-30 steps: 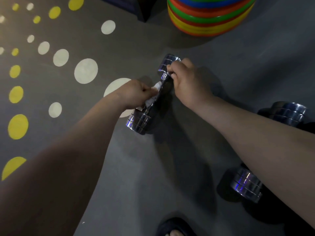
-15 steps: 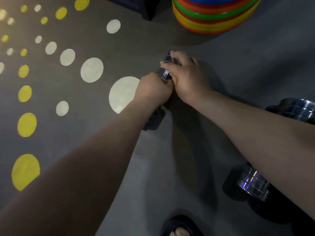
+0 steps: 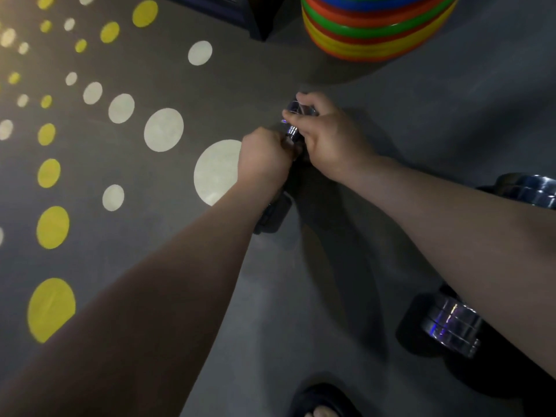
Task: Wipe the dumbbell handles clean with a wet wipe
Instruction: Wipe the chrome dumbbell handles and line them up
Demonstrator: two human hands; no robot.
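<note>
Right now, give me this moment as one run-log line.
stage: handle wipe | left hand: curled round dumbbell handle | right hand: grips far head | wipe: hidden | second dumbbell: untouched

Dumbbell (image 3: 291, 129) lies on grey floor (image 3: 301, 296), angled away from the camera. Left hand (image 3: 264, 155) fisted round the handle, knuckles up; handle itself hidden under it. Right hand (image 3: 328, 139) grips the far chrome head, fingers (image 3: 304, 100) curled over its top. Near head dark, in shadow, poking out below the left forearm. The hands are touching or nearly so. Second dumbbell (image 3: 451, 326) lies on the floor at right, its middle covered by the right forearm. Stack of coloured discs (image 3: 376, 34) at top. White dots (image 3: 164, 130) and yellow dots (image 3: 51, 308) on the floor at left. Dark sandal (image 3: 328, 395) with toe at bottom edge.
</note>
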